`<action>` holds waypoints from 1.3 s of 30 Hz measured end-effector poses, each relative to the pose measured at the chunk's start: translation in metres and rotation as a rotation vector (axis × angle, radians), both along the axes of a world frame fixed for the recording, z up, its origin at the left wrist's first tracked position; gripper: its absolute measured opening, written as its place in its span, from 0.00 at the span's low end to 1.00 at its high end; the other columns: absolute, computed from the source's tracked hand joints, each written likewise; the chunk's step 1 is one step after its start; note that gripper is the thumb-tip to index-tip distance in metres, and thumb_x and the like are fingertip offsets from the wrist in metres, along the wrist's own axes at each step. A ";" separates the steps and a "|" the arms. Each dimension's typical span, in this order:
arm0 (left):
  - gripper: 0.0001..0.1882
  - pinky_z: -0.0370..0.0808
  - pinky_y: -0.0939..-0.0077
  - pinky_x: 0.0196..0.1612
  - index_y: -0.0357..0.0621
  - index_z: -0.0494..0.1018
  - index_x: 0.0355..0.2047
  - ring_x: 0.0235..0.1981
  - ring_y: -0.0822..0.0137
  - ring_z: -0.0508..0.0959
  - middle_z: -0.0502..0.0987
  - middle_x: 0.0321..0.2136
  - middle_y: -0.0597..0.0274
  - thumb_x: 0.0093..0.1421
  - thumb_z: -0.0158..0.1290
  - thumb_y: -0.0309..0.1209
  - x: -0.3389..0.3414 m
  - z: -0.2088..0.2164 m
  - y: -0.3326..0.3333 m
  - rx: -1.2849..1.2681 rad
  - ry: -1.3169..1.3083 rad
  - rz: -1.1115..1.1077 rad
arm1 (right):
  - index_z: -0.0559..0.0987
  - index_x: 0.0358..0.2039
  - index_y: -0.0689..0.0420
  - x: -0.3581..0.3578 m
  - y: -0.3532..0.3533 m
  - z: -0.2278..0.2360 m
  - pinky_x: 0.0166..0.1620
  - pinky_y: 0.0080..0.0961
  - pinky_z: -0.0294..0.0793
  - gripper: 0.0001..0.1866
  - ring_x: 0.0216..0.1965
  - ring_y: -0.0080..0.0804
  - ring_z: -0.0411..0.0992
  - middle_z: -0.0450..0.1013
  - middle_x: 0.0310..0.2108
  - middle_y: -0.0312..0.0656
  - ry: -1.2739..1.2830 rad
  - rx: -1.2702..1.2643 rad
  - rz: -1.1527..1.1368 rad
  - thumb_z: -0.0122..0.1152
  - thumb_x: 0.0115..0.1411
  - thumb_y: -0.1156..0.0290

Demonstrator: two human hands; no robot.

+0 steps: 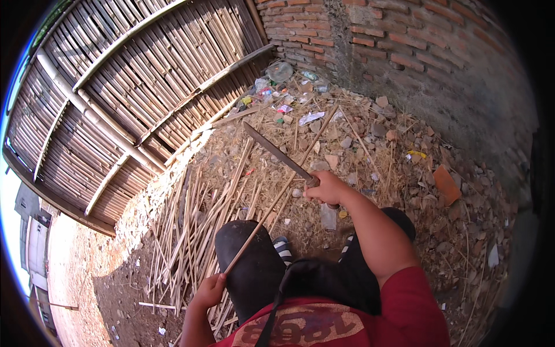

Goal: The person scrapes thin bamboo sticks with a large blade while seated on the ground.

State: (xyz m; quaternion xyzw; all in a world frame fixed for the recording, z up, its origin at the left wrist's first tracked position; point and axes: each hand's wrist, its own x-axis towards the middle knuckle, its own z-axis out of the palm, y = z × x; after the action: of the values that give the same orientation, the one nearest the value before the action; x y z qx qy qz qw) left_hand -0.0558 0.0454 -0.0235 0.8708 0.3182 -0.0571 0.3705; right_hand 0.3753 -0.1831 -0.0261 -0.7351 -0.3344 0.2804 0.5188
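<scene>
My right hand (328, 189) is closed round the handle of a machete (276, 151). Its long dark blade points up and to the left, away from me. Lower left, beside my left knee, my left hand (209, 291) grips the near end of a long thin bamboo strip (252, 233). The strip slants up to the right over my knee and crosses the machete near the handle; whether the two touch I cannot tell. To the left of my knee lies a loose pile of split bamboo strips (193, 231).
A slatted bamboo fence (167, 75) stands at the far left. A brick wall (416, 58) closes the back and right. Rubble, dry grass and plastic litter (283, 109) cover the ground, with an orange tile piece (446, 185) at the right. My sandalled feet (282, 248) are below.
</scene>
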 end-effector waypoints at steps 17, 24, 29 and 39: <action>0.24 0.74 0.55 0.42 0.40 0.74 0.38 0.40 0.47 0.77 0.75 0.36 0.50 0.51 0.69 0.45 0.006 0.027 -0.041 0.470 -0.054 0.030 | 0.81 0.39 0.60 -0.009 0.003 0.009 0.25 0.23 0.67 0.10 0.18 0.20 0.68 0.74 0.25 0.35 0.384 0.247 0.008 0.66 0.57 0.72; 0.19 0.74 0.56 0.40 0.38 0.73 0.38 0.37 0.47 0.77 0.75 0.35 0.50 0.56 0.66 0.39 0.044 0.024 -0.053 0.594 -0.243 -0.096 | 0.81 0.41 0.59 -0.010 -0.001 0.019 0.25 0.24 0.69 0.12 0.18 0.20 0.69 0.76 0.27 0.35 0.326 0.229 0.047 0.67 0.56 0.71; 0.12 0.72 0.51 0.38 0.39 0.71 0.35 0.36 0.41 0.77 0.75 0.33 0.47 0.63 0.59 0.34 0.044 0.013 -0.048 0.589 -0.188 -0.112 | 0.80 0.41 0.59 -0.010 -0.002 0.017 0.24 0.25 0.70 0.11 0.18 0.21 0.70 0.76 0.26 0.36 0.335 0.256 0.067 0.67 0.57 0.73; 0.13 0.72 0.46 0.32 0.38 0.70 0.36 0.30 0.37 0.79 0.78 0.26 0.43 0.67 0.54 0.37 0.025 0.017 -0.047 0.471 -0.109 -0.002 | 0.80 0.37 0.60 -0.004 -0.003 0.009 0.37 0.39 0.77 0.17 0.33 0.43 0.79 0.79 0.31 0.49 -0.299 -0.070 0.088 0.68 0.50 0.63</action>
State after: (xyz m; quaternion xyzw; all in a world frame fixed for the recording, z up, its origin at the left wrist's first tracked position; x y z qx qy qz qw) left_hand -0.0304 -0.0016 -0.0067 0.9352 0.3014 0.0655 0.1738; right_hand 0.3717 -0.1863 -0.0167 -0.7709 -0.4298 0.2018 0.4247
